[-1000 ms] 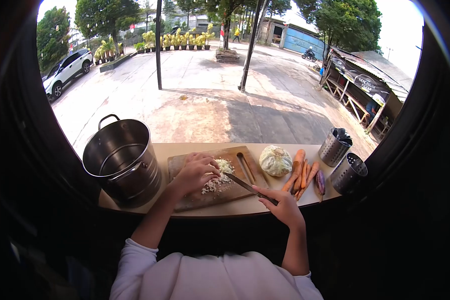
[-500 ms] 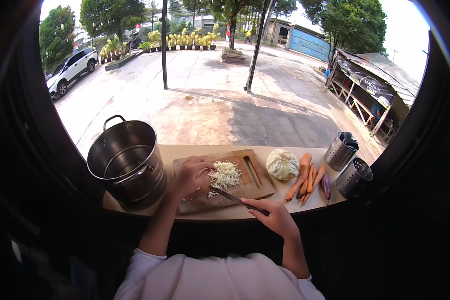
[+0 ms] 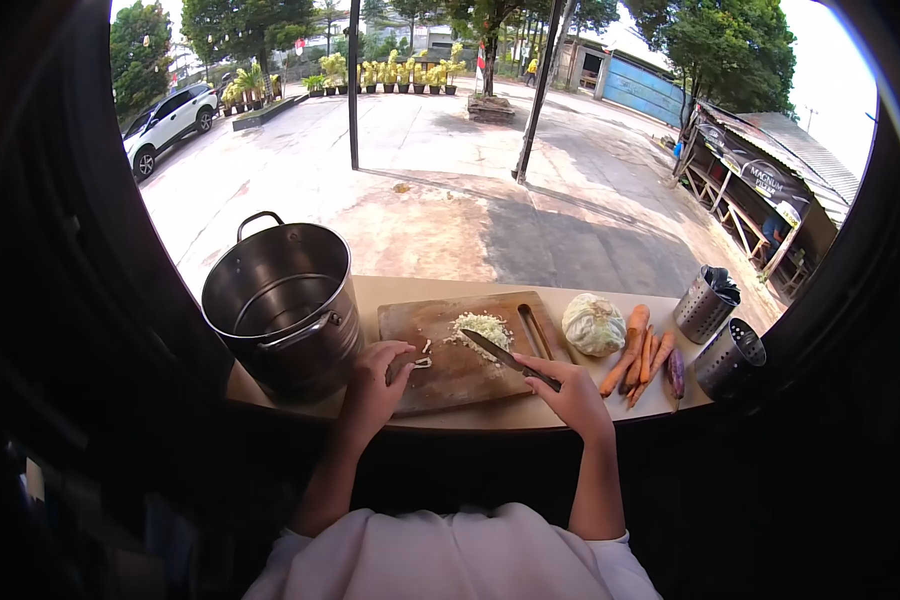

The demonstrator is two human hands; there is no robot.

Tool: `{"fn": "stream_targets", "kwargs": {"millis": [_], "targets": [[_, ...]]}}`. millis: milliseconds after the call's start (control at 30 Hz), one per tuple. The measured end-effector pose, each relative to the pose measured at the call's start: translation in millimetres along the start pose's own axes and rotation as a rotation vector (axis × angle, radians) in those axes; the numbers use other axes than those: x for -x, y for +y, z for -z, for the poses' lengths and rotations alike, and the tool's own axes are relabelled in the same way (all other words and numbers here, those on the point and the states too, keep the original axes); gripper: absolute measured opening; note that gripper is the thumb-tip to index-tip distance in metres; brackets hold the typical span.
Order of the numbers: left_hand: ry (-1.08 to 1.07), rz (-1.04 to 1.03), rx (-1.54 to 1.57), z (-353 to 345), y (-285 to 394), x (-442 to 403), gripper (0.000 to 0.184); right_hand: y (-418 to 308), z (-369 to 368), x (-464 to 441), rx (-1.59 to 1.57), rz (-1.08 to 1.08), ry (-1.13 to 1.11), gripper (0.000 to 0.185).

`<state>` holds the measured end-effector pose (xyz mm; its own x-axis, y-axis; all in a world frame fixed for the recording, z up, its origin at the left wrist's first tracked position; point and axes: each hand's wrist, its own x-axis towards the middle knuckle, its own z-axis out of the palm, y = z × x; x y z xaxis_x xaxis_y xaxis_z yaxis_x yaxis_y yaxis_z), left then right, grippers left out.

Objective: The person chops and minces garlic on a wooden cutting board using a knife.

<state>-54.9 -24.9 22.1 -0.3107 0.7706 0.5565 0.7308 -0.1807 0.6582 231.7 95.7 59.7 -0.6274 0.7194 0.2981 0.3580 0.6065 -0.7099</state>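
Note:
My right hand [image 3: 578, 398] grips the dark handle of a kitchen knife [image 3: 490, 347], whose blade lies over a pile of finely chopped pale vegetable [image 3: 482, 326]. The pile rests on a wooden cutting board [image 3: 420, 393] with a slot near its right end. At the board's left side, my left hand [image 3: 378, 382] has its thumb and fingers apart, with nothing visible between them. Just beyond its fingertips lie a few small pale pieces [image 3: 423, 362], apart from the pile.
A large metal pot [image 3: 315, 350] stands left of the board. To the right are a cabbage [image 3: 594, 325], several carrots [image 3: 634, 345], a purple eggplant-like vegetable [image 3: 676, 374] and two perforated metal holders [image 3: 730, 360]. The counter's far edge faces a paved yard.
My left hand has drawn back from beside the chopped pile to the board's left side. The knife has moved from the pile's near left edge to over its right part. The view has shifted slightly.

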Motion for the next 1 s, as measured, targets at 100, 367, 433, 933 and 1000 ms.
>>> {"fn": "stream_targets", "kwargs": {"millis": [100,367,433,933,1000], "targets": [[-0.017,-0.103,-0.087,0.6,0.7,2.9,0.024,-11.7,-7.4,2.6,-0.145,-0.092,0.081,0.041],[-0.005,-0.067,-0.019,-9.2,-23.9,-18.1,0.026,45.7,-29.2,1.6,-0.276,0.044,0.338,0.042],[0.019,-0.055,-0.191,-13.4,-25.0,-15.0,0.027,54.0,-31.3,1.2,-0.349,0.035,0.344,0.041],[-0.123,0.044,-0.189,-34.4,-20.1,-44.7,0.016,61.6,-29.3,4.3,-0.592,-0.063,0.284,0.044],[-0.158,0.057,-0.145,-31.8,-16.5,-48.8,0.016,61.9,-28.9,3.1,-0.606,-0.055,0.286,0.043]]}}
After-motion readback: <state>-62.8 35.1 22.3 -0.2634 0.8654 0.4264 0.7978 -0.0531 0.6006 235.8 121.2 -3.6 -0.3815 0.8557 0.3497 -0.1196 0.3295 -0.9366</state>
